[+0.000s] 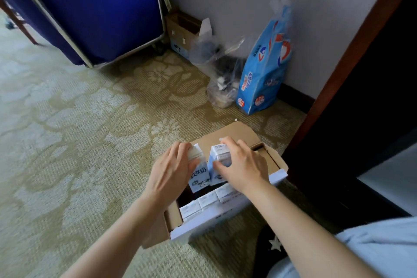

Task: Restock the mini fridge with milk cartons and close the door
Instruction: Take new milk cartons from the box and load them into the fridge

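Pale clothing, left hand gripping left milk carton, right hand gripping right milk carton, over open box

Blue cart, tissue pack (blue too)

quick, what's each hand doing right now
Left hand: grips the left milk carton.
Right hand: grips the right milk carton.
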Demonstrator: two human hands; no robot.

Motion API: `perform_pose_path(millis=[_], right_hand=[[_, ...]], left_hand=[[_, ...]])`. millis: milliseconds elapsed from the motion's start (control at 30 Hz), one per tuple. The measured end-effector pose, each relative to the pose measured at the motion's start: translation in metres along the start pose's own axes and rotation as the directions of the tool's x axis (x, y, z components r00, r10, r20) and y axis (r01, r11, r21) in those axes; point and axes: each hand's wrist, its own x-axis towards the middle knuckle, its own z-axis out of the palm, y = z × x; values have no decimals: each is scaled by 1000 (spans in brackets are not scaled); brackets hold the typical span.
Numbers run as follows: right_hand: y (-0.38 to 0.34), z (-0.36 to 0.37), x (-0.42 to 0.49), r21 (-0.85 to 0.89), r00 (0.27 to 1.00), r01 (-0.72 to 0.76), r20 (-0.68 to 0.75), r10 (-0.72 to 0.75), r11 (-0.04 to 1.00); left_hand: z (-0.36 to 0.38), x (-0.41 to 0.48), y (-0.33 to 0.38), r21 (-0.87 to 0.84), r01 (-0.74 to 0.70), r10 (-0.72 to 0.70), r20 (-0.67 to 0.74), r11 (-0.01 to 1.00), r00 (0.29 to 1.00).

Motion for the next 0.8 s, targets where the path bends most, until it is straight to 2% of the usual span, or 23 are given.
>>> perform_pose_path(millis=[167, 300, 567, 800], right_hand=[[7, -53, -18, 14, 995, 79, -66, -78, 997], [17, -102, -45, 26, 973, 90, -214, -83, 996], [59, -185, -112, 31, 894, 72, -444, -51, 997], [101, -243, -171, -41, 806, -58, -592, 22, 997]], left_hand=[[-34, 23, 28, -126, -6, 1, -35, 992, 999], [-58, 37, 59, -180, -61, 53, -52, 982, 997], [-95, 70, 130, -204, -318, 300, -115, 926, 947], [-114, 111, 218, -309, -493, 427, -259, 813, 866]])
